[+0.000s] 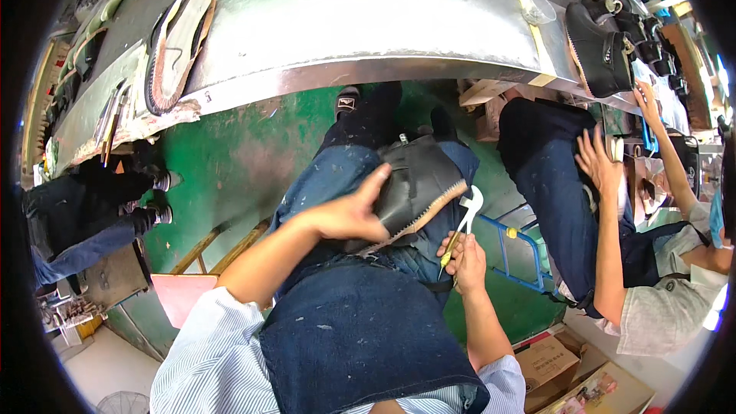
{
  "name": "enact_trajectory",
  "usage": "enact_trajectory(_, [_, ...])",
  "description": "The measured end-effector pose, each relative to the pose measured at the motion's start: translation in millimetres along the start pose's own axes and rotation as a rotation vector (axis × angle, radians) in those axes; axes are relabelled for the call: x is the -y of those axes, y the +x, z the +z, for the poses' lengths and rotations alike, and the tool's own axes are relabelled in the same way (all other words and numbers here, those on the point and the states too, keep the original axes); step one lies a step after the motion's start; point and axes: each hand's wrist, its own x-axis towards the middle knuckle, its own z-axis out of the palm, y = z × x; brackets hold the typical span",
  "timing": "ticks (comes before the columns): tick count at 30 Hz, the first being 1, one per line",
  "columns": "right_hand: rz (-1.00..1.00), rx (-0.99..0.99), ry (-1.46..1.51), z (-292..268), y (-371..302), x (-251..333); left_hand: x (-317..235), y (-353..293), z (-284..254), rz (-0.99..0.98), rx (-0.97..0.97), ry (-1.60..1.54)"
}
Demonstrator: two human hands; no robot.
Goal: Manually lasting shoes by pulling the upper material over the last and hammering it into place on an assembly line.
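Observation:
A black leather shoe (418, 180) lies tilted across my lap, its pale brown serrated welt edge facing right and toward me. My left hand (349, 215) is closed over the near left part of the shoe, thumb pointing away from me. In my right hand (465, 262) I grip lasting pincers (471, 211) by their handles, one of which shows yellow. The pale metal head of the pincers is at the right end of the welt; whether the jaws bite on it I cannot tell. Under the shoe are my dark blue apron and jeans.
Ahead runs a metal-topped workbench (360, 27), with an unfinished sole (180, 46) at its left and a black boot (598, 50) at its right. A co-worker's hand (602, 161) is on the right, near a blue metal stool frame (517, 249). Another person's legs (96, 207) show at left.

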Motion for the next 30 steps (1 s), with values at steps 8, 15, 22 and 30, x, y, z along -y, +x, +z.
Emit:
enact_trajectory(8, [-0.144,0.154,-0.454,-4.6,-15.7,21.8,40.6,18.0,27.4,0.103,-0.290,0.060])
enact_trajectory(15, [-0.661,0.324,-1.318,18.9,-27.1,73.5,47.2,26.0,33.7,0.035,-0.321,-0.161])
enact_trajectory(22, [-0.660,0.392,-1.617,38.6,-22.4,93.9,42.4,20.5,32.7,-0.022,-0.288,-0.178])
enact_trajectory(30, [-0.354,0.569,-1.271,44.2,-26.8,82.6,49.9,24.8,35.9,-0.051,-0.328,0.098])
